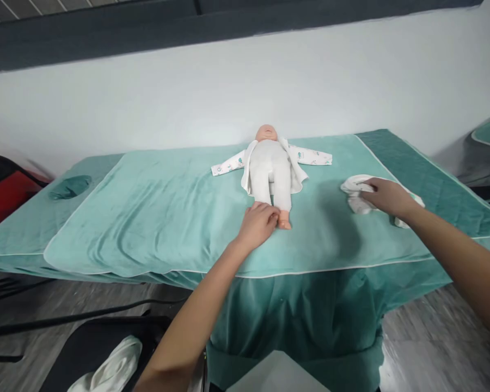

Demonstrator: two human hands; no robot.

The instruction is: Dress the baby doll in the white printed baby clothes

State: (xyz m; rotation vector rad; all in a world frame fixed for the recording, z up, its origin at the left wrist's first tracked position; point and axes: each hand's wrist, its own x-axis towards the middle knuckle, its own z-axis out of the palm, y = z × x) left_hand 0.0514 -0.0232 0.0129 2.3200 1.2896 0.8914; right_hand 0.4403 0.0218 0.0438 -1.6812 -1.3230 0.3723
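Forearm [183, 343], left hand [259, 224], grip unclear, over white-clad, print-sleeved doll [269, 155], right hand [387, 197] tight on crumpled cloth [356, 202]

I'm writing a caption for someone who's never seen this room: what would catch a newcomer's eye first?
Probably the doll, lying mid-picture on the green-covered bed, its white patterned sleeves spread wide. Next come the two bare hands: the left hand at the doll's lower leg, and the right hand on a crumpled white cloth toward the right end of the bed.
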